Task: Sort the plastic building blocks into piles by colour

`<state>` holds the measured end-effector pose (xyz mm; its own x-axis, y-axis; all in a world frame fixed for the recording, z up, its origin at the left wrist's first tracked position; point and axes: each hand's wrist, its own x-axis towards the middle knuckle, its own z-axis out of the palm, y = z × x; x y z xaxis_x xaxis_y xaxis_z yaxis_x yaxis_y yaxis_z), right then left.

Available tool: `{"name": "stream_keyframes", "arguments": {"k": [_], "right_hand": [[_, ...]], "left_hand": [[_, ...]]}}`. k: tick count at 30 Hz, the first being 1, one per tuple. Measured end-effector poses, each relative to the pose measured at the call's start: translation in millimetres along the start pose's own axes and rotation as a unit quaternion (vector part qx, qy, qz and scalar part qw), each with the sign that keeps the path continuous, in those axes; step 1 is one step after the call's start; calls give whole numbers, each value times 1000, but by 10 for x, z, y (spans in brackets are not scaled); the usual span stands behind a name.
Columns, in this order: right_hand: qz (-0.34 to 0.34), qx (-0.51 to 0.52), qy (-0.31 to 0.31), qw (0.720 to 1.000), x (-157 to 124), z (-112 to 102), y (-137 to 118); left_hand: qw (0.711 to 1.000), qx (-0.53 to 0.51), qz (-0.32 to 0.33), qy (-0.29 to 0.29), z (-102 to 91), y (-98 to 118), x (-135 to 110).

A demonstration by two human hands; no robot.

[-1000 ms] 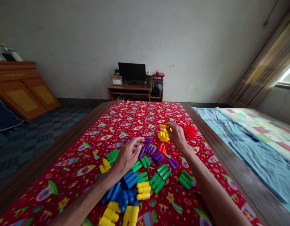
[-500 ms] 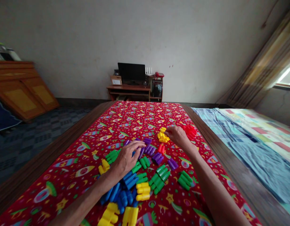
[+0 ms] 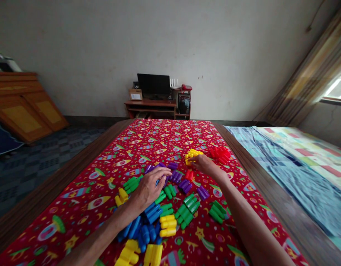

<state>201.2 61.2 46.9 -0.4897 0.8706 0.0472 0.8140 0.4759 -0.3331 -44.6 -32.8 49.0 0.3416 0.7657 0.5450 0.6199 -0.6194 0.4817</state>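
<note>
On tablecloth (image 3: 162,146): touches yellow blocks (image 3: 193,152), one o'clock, with right hand (image 3: 204,165), pinch unclear; loosely curves left hand (image 3: 150,185) over purple blocks (image 3: 176,177).

Left forearm (image 3: 109,226) slanting up from the lower left, left hand (image 3: 150,185) palm down, fingers loosely curved, thumb set apart, right forearm (image 3: 246,212) angled inward, right hand (image 3: 205,165) farther forward, knuckles up, fingers pointing left.

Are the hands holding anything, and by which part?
Can't tell: the right hand is at the yellow blocks, the left hand near purple blocks; any grip is hidden.
</note>
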Motion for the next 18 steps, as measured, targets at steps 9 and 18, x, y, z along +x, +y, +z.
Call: {"name": "stream_keyframes", "arguments": {"k": [9, 18], "right_hand": [[132, 29, 95, 986, -58, -279, -22], [142, -52, 72, 986, -82, 0, 95]], "left_hand": [[998, 3, 0, -60, 38, -152, 247], [969, 66, -89, -222, 840, -408, 1172]]}}
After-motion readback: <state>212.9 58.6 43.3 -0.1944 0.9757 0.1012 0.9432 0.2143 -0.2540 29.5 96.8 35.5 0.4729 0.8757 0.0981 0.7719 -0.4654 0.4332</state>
